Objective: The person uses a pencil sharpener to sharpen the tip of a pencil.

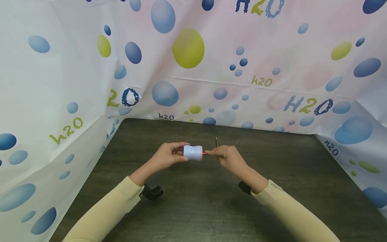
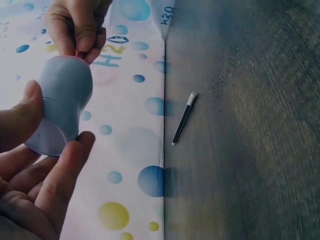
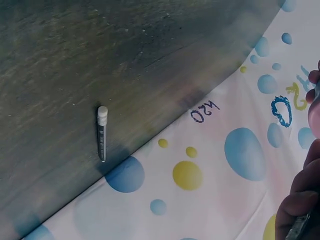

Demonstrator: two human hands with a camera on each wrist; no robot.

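Note:
A light-blue, waisted cylinder [image 1: 192, 152] with a pink end lies sideways above the dark table. The left hand [image 1: 169, 155] grips its left end between thumb and fingers, seen closer in the left wrist view with the blue cylinder [image 2: 65, 85]. At the pink end, the right hand [image 1: 231, 159] pinches a thin red stick [image 1: 204, 153] that meets the cylinder's face. In the right wrist view the right hand [image 3: 302, 195] shows only at the right edge, beside part of the pink end [image 3: 314, 116].
A short dark pencil [image 1: 216, 142] with a white end lies on the table [image 1: 193, 201] just beyond the right hand; both wrist views show the pencil [image 2: 184, 118] [image 3: 102, 134]. A white sheet [image 1: 211, 111] with blue and green dots stands behind and at the sides.

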